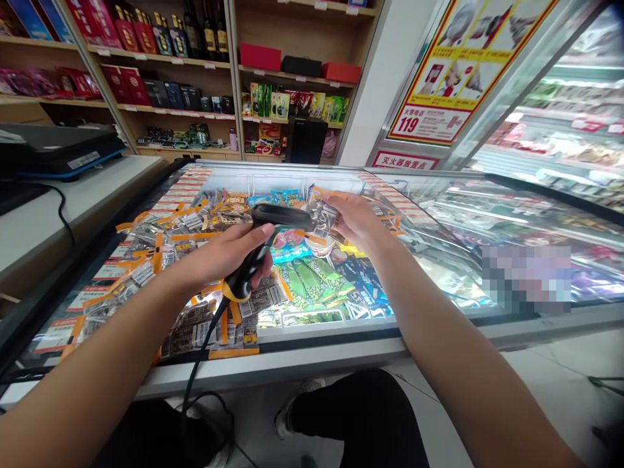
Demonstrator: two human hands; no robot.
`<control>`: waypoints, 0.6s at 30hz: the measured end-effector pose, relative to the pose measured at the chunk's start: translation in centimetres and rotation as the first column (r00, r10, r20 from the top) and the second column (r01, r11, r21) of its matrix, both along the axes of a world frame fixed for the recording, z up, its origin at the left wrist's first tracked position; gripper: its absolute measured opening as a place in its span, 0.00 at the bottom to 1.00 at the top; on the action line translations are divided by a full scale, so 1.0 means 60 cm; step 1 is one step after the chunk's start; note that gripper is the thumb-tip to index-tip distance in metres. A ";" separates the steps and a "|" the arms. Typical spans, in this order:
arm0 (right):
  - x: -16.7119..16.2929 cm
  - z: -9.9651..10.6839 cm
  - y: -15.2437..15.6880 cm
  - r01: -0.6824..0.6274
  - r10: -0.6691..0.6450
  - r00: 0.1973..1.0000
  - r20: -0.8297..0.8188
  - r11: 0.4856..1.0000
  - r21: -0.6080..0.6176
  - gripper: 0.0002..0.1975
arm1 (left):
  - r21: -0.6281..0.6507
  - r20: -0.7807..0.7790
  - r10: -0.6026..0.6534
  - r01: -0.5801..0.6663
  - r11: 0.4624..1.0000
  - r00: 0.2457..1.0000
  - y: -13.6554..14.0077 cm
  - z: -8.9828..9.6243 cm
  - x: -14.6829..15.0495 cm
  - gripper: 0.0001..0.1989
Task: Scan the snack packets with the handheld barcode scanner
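My left hand (244,250) is wrapped round the handle of a black barcode scanner (280,214) with a yellow end, its cable hanging down past the freezer's front edge. The scanner's head points right, close to a small clear plastic packet (322,218) with orange edging. My right hand (355,221) pinches that packet by its right side. Many similar clear packets with orange strips (192,237) lie heaped on the glass lid to the left and below the scanner. What is printed on the held packet is too small to read.
Beneath the glass lid, green ice-cream packages (312,279) and blue ones show inside the chest freezer (341,348). A counter (92,195) with a black scale (63,149) stands at left. Shelves of bottles and boxes (260,57) line the back; a poster (439,84) hangs right.
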State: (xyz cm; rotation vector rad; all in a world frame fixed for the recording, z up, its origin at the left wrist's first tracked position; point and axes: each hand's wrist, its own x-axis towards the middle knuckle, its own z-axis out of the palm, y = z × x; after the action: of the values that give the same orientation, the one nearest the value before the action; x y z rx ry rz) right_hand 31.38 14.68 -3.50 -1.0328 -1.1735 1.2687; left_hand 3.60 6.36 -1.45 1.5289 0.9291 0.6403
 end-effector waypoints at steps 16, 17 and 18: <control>0.013 -0.011 0.017 0.073 -0.084 0.989 0.123 0.993 0.093 0.17 | -0.019 -0.009 -0.111 0.111 0.994 0.994 -0.009 -0.009 0.009 0.29; 0.022 -0.010 0.022 0.097 -0.118 0.982 0.146 0.985 0.144 0.18 | -0.011 0.000 -0.090 0.090 0.996 0.996 -0.008 -0.009 0.008 0.30; 0.033 -0.008 0.027 0.119 -0.163 0.967 0.198 0.969 0.217 0.18 | -0.004 0.010 -0.063 0.063 0.998 0.998 -0.007 -0.010 0.007 0.30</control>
State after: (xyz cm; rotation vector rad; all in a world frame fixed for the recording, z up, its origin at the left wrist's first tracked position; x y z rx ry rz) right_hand 33.33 16.32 -3.96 -1.0988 -1.3382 0.9211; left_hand 4.03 5.94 -2.03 1.5440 0.8705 0.6001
